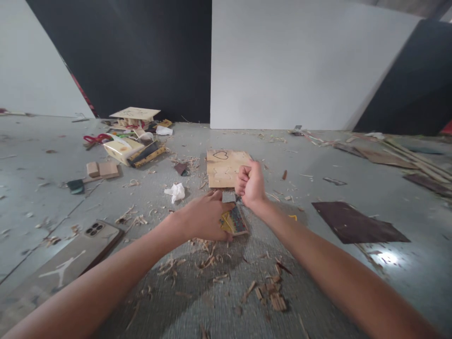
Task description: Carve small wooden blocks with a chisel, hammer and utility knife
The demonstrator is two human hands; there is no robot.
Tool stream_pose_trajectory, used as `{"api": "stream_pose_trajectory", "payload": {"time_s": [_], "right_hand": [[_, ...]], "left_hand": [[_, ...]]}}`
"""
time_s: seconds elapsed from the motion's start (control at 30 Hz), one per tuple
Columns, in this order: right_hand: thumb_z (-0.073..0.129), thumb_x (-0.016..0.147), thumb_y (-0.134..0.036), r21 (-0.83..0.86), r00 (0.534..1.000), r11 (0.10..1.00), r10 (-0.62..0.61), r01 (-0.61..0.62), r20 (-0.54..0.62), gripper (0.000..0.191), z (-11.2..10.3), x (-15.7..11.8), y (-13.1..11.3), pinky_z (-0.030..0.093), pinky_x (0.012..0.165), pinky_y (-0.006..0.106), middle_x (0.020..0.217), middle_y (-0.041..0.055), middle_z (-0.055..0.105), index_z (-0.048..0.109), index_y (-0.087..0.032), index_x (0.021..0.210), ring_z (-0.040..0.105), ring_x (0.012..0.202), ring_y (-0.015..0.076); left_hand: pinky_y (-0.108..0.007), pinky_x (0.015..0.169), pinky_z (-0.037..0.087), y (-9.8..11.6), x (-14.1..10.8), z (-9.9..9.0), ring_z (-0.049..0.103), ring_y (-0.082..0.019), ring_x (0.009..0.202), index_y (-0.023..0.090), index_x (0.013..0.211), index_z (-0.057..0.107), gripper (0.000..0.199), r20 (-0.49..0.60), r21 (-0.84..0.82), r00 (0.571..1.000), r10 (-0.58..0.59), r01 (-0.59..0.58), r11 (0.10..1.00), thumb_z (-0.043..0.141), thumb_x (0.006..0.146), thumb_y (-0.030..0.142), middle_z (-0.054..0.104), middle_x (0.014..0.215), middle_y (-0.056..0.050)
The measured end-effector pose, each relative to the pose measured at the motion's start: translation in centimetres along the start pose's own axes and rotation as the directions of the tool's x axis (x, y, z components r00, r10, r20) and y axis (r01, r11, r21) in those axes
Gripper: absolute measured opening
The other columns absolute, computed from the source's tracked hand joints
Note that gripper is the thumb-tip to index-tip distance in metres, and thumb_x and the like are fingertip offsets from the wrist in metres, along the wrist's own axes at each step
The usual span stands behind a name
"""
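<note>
My left hand (208, 214) grips a small flat piece with a yellow-and-blue pattern (238, 220), holding it against the floor. Its fingers cover the piece's left part. Just beyond, my right hand (251, 183) is closed in a fist, thumb side up. A small dark tip (238, 199) shows below the fist, but what the fingers hold is hidden. Behind the fist lies a light wooden board (226, 169) with a heart outline drawn on it; the fist overlaps its right side in view.
Wood shavings (210, 259) and wood chips (277, 299) litter the grey floor. A phone (81, 254) lies at left, near a crumpled tissue (175, 192). Red-handled scissors (97, 139) rest in a pile at back left. Dark sandpaper-like sheet (356, 222) lies right; white panel (300, 66) stands behind.
</note>
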State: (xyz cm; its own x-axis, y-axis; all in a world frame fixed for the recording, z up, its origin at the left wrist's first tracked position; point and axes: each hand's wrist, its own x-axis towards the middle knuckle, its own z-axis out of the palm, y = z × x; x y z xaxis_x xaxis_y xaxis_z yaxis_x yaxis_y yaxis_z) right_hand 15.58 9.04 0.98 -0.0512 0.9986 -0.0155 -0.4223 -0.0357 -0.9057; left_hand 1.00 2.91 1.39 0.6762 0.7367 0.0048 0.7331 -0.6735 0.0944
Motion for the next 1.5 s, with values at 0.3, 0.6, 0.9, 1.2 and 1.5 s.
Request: {"api": "stream_pose_trajectory", "payload": {"time_s": [0.3, 0.6, 0.9, 1.2, 1.5], "right_hand": [[0.033, 0.085, -0.046, 0.009, 1.0, 1.0, -0.029, 0.029, 0.011, 0.046, 0.0, 0.0, 0.0, 0.007, 0.033, 0.022, 0.04, -0.0093, 0.014, 0.022, -0.023, 0.047, 0.008, 0.033, 0.0065], [0.035, 0.086, -0.048, -0.096, 0.997, 0.993, -0.068, 0.071, 0.028, 0.045, 0.2, 0.2, 0.4, 0.011, 0.032, 0.022, 0.042, -0.0095, 0.016, 0.022, -0.024, 0.05, 0.009, 0.035, 0.0064], [0.033, 0.084, -0.044, -0.06, 0.985, 0.985, -0.16, 0.164, 0.063, 0.044, -0.3, -0.6, 1.0, 0.011, 0.034, 0.023, 0.04, -0.0087, 0.016, 0.022, -0.024, 0.047, 0.01, 0.035, 0.007], [0.031, 0.084, -0.044, -0.044, 0.99, 0.989, -0.143, 0.143, 0.0, 0.044, -0.3, -1.1, 0.9, 0.011, 0.034, 0.023, 0.04, -0.0088, 0.015, 0.021, -0.024, 0.046, 0.01, 0.035, 0.0073], [0.034, 0.086, -0.052, -0.238, 0.983, 0.954, -0.179, 0.185, 0.046, 0.043, 0.3, -0.3, 0.5, 0.016, 0.032, 0.023, 0.042, -0.0091, 0.019, 0.022, -0.025, 0.055, 0.014, 0.034, 0.0078]], "left_hand": [[-0.039, 0.084, 0.045, -0.3, 0.1, 0.3, 0.056, -0.029, 0.095, 0.025, 0.124, 0.056, 0.07, 0.007, 0.014, 1.0, 0.009, -0.009, 1.0, 0.056, 0.067, 0.067, 0.056, 0.1, -0.011], [-0.039, 0.086, 0.042, -0.3, 0.1, 0.6, 0.054, -0.029, 0.097, 0.023, 0.124, 0.056, 0.071, 0.018, -0.011, 1.0, -0.01, 0.01, 1.0, 0.056, 0.067, 0.065, 0.056, 0.107, -0.012], [-0.041, 0.083, 0.046, 0.9, 0.0, 0.5, 0.055, -0.032, 0.099, 0.021, 0.121, 0.057, 0.066, -0.012, -0.039, 0.997, -0.074, 0.073, 0.997, 0.059, 0.066, 0.058, 0.057, 0.102, -0.013], [-0.042, 0.084, 0.046, 1.2, 0.0, 0.9, 0.053, -0.033, 0.104, 0.019, 0.12, 0.059, 0.066, -0.028, -0.036, 0.996, -0.085, 0.084, 0.996, 0.059, 0.066, 0.058, 0.058, 0.104, -0.015], [-0.042, 0.089, 0.042, 0.7, 0.1, 1.4, 0.05, -0.033, 0.106, 0.015, 0.118, 0.058, 0.065, -0.029, 0.006, 0.999, -0.03, 0.03, 1.0, 0.056, 0.07, 0.059, 0.061, 0.103, -0.015]]}}
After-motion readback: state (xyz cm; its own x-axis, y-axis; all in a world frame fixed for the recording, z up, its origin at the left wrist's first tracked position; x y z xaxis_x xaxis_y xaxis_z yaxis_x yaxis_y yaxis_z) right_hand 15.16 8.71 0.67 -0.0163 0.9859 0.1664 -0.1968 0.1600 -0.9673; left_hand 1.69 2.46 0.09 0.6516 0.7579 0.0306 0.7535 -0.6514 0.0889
